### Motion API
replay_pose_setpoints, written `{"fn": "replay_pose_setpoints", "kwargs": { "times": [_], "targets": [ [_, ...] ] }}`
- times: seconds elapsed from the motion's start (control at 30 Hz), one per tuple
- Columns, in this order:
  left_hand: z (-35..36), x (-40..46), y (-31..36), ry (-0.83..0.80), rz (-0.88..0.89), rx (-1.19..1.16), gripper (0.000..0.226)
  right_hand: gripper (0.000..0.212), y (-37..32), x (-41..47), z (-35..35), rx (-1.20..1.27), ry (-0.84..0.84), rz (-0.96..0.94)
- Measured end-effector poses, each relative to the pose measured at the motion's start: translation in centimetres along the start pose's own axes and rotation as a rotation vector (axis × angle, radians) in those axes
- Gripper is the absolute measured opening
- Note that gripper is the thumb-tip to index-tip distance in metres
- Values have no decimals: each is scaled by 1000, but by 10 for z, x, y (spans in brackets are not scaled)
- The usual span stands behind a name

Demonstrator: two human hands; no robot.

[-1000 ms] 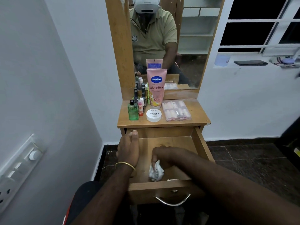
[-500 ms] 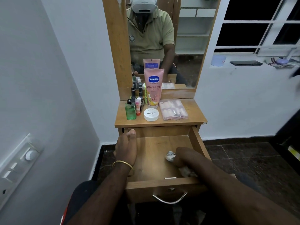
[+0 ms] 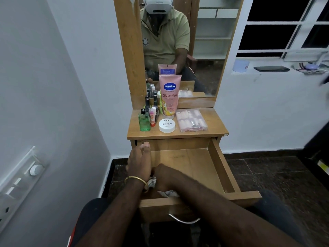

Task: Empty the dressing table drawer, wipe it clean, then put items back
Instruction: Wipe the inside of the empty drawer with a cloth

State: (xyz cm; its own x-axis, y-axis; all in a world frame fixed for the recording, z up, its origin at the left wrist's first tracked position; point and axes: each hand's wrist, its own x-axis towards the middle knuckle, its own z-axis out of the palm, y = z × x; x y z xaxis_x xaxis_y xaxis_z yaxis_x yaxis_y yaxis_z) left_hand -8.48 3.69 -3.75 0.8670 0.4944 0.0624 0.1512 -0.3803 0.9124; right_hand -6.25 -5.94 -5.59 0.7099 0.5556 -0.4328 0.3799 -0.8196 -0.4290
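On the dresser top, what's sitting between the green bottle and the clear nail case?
In the head view, the white nail polish remover tub sits between the green bottle and the clear nail case, near the top's front edge.

The pink tube (image 3: pixel 169 96) standing on the bench (image 3: pixel 213 129) carries a blue badge reading "Vaseline", with "Gluta-Hya" printed below it and "10X" lower down near its foot; the finer lines between them are too small to read. The round white jar (image 3: pixel 167 125) just in front of the tube has "ZUDIO" on its lid and "NAIL POLISH" under that, with a smaller line beneath that cannot be made out.
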Motion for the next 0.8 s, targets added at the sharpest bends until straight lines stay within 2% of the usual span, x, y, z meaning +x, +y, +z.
{"fn": "replay_pose_setpoints", "kwargs": {
  "times": [0.1,0.2,0.37,0.47,0.53,0.63,0.7,0.8],
  "targets": [
    [0,2,-1,5,12,15,63,29,14,-10,-9,-91,-126,-69],
    [-2,-1,4,1,17,23,56,27,39,-18,-17,-121,-199,17],
    [0,1,0,2,19,18,62,37,79,-39,-37,-303,-220,126],
    [1,1,-1,-6,16,33,61,35,96,-37,-44,-391,-222,289],
    [1,2,0,-4,-2,30,63,35,102,-38,-50,-440,-151,349],
    [0,3,0,-4,-5,22,68,37,113,-39,-57,-546,90,191],
    [0,2,1,-7,-5,-2,67,34,118,-37,-56,-528,212,139],
    [0,2,0,-12,1,-15,59,38,123,-31,-51,-457,302,123]
  ]
}}
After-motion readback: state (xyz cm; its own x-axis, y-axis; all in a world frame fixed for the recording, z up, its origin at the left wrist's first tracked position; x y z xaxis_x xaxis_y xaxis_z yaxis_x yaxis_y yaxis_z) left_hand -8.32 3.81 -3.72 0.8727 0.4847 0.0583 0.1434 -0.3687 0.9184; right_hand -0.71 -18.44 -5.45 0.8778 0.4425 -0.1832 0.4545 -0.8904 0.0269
